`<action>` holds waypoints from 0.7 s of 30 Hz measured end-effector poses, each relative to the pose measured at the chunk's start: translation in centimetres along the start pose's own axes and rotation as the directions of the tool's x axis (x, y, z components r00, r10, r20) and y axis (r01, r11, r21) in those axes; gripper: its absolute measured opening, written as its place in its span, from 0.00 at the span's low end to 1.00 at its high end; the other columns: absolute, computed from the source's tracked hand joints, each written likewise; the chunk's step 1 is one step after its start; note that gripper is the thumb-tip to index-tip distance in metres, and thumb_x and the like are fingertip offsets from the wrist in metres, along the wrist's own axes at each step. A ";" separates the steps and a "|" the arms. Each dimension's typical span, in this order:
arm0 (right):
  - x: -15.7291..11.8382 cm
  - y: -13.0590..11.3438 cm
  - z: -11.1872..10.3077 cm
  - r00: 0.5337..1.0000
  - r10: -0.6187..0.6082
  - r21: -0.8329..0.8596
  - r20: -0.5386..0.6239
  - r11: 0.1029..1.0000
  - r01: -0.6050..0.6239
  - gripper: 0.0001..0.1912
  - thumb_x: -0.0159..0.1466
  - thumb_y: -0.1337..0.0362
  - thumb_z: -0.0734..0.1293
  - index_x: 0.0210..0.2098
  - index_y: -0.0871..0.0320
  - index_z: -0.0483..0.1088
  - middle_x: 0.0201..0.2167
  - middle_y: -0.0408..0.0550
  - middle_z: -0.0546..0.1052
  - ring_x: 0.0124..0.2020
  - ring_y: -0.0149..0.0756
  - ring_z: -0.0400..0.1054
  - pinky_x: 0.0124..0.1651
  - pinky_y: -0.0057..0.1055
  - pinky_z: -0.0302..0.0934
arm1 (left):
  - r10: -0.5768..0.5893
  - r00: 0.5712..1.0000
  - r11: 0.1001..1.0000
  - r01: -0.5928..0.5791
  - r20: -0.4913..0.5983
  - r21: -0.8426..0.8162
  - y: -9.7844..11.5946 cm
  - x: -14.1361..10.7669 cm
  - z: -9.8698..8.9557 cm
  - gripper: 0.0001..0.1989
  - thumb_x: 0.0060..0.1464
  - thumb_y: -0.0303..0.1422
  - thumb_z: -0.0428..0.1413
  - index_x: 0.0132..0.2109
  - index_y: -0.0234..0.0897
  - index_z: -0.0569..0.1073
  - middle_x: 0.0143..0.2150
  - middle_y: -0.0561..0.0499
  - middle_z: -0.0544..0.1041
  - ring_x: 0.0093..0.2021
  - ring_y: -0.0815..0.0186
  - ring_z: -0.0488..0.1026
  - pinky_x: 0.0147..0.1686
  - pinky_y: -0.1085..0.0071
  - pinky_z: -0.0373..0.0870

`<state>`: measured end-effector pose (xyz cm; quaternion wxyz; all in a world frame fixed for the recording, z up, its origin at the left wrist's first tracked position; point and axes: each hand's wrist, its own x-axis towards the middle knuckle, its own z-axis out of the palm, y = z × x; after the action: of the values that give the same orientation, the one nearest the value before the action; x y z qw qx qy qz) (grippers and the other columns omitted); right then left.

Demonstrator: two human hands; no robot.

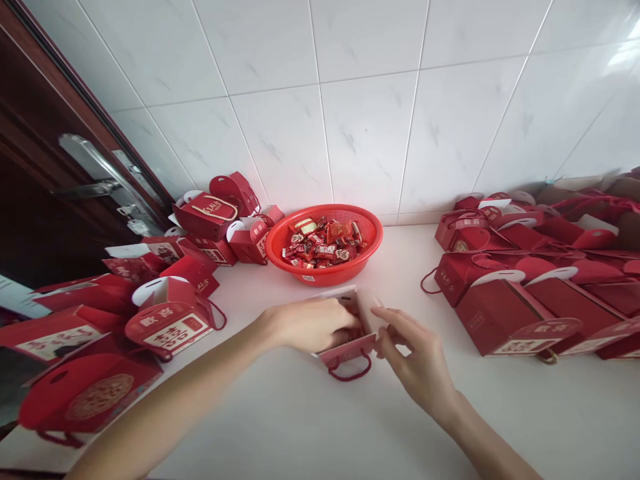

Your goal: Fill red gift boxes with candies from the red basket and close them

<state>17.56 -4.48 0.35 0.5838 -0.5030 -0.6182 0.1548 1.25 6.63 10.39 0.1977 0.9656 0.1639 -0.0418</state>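
Observation:
A small red box (350, 350) with a dark red cord handle stands open on the white table, some red-wrapped pieces inside it. My left hand (313, 325) reaches into the box from the left; its fingertips are hidden inside, so any grip there cannot be made out. At the box's right side, my right hand (413, 350) has its fingers bent and apart, touching the raised white inner flap (370, 310). Just behind the box sits a red plastic basket (325, 275) holding several wrapped candies (325, 250).
Several red gift boxes (173, 323) crowd the left side of the table (280, 427). More red boxes (505, 320) stand in rows at the right. A tiled wall (370, 133) rises behind, and a dark door with a metal handle (95, 189) is at the left.

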 end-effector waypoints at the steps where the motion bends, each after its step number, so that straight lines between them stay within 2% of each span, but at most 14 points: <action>1: 0.2 0.2 -0.3 0.999 0.034 -0.003 -0.025 0.999 -0.034 0.16 0.66 0.71 0.61 0.50 0.58 0.74 0.34 0.48 0.79 0.26 0.31 0.74 0.30 0.28 0.71 | 0.003 1.000 1.000 -0.003 -0.007 -0.007 0.1 0.3 -0.3 0.11 0.61 0.26 0.53 0.39 0.44 0.80 0.40 0.54 0.81 0.37 0.66 0.77 0.35 0.74 0.69; 4: 0.8 0.7 -1.3 0.985 0.119 -0.049 -0.124 0.991 -0.126 0.15 0.66 0.67 0.62 0.48 0.59 0.76 0.28 0.46 0.78 0.24 0.32 0.72 0.28 0.29 0.70 | -0.033 0.993 0.999 0.037 -0.114 0.033 0.3 0.9 -0.9 0.15 0.62 0.22 0.48 0.38 0.40 0.79 0.39 0.52 0.80 0.35 0.66 0.77 0.32 0.72 0.66; 7: 1.4 1.2 -2.1 0.959 0.190 -0.090 -0.209 0.973 -0.213 0.15 0.66 0.63 0.62 0.47 0.59 0.77 0.23 0.44 0.76 0.22 0.34 0.71 0.27 0.30 0.67 | -0.050 0.963 0.996 0.069 -0.264 0.062 0.0 1.0 -0.6 0.15 0.61 0.22 0.49 0.37 0.39 0.80 0.35 0.53 0.80 0.34 0.66 0.77 0.33 0.71 0.67; 9: 1.7 1.5 -2.3 0.943 0.234 -0.090 -0.236 0.961 -0.260 0.16 0.65 0.62 0.62 0.47 0.59 0.77 0.21 0.43 0.75 0.22 0.35 0.70 0.27 0.31 0.67 | -0.038 0.922 0.999 0.046 -0.386 0.013 -0.6 1.1 0.1 0.15 0.61 0.22 0.49 0.41 0.40 0.80 0.37 0.53 0.81 0.36 0.66 0.78 0.35 0.72 0.70; 11: 1.9 1.8 -2.3 0.933 0.259 -0.081 -0.248 0.955 -0.287 0.17 0.65 0.60 0.62 0.47 0.59 0.77 0.21 0.44 0.76 0.22 0.36 0.71 0.28 0.33 0.68 | -0.041 0.852 0.999 0.024 -0.521 -0.039 -1.4 1.3 1.0 0.16 0.61 0.22 0.50 0.45 0.41 0.80 0.43 0.51 0.81 0.41 0.66 0.78 0.38 0.72 0.72; 13: 2.0 2.0 -2.2 0.932 0.263 -0.066 -0.249 0.956 -0.287 0.18 0.66 0.57 0.62 0.49 0.59 0.76 0.24 0.46 0.77 0.23 0.37 0.73 0.29 0.34 0.70 | -0.061 0.772 0.998 0.031 -0.633 -0.058 -2.1 1.6 1.9 0.14 0.60 0.23 0.52 0.45 0.39 0.80 0.47 0.48 0.79 0.45 0.65 0.78 0.43 0.71 0.75; 15: 2.0 2.1 -1.9 0.937 0.247 -0.047 -0.248 0.963 -0.266 0.20 0.67 0.56 0.63 0.53 0.60 0.74 0.29 0.49 0.80 0.27 0.39 0.76 0.31 0.36 0.73 | -0.073 0.720 0.997 0.059 -0.690 -0.044 -2.5 1.9 2.5 0.13 0.58 0.25 0.55 0.46 0.39 0.80 0.52 0.45 0.77 0.52 0.61 0.77 0.51 0.66 0.75; 18: 2.0 2.0 -1.5 0.956 0.170 -0.047 -0.238 0.981 -0.186 0.20 0.67 0.57 0.65 0.56 0.59 0.71 0.40 0.54 0.81 0.37 0.41 0.79 0.38 0.37 0.76 | -0.100 0.702 0.993 0.113 -0.705 -0.028 -2.8 2.3 3.0 0.13 0.56 0.27 0.58 0.48 0.39 0.80 0.58 0.42 0.73 0.61 0.54 0.71 0.59 0.57 0.71; 21: 1.8 1.9 -1.1 0.978 0.035 -0.119 -0.206 0.991 -0.060 0.20 0.68 0.61 0.64 0.58 0.56 0.69 0.53 0.56 0.78 0.50 0.43 0.76 0.49 0.40 0.75 | -0.137 0.717 0.988 0.148 -0.683 -0.043 -2.7 2.4 3.1 0.14 0.56 0.29 0.58 0.49 0.39 0.80 0.58 0.41 0.73 0.61 0.51 0.71 0.59 0.54 0.72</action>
<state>19.73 -2.60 0.19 0.6076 -0.5664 -0.5513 0.0776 2.61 8.46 6.25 0.1127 0.8990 0.2984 0.3002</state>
